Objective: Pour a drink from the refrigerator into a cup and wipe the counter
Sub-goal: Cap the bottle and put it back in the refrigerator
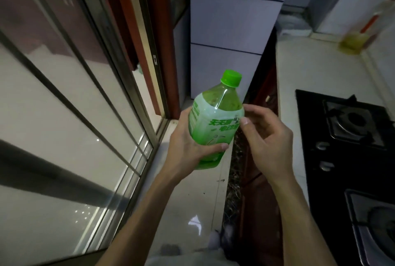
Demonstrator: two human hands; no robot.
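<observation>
Left hand grip wrapped round the green drink bottle, green cap on, right hand grip loose, fingertips touching the bottle's side, worktop and gas stove right of it

A pale counter runs along the right side, beyond and to the right of the right hand's fingertips. Its front edge is a dark speckled strip directly below those fingertips. A black gas hob is set into the counter to the right of the fingers; two burners with metal pan supports and two knobs are visible on it. A bottle of yellowish liquid, blurred, stands at the far right corner of the counter, well beyond the fingers. A light tiled floor lies below both hands, with small dark specks on it. A white refrigerator stands on the floor beyond the fingertips.
</observation>
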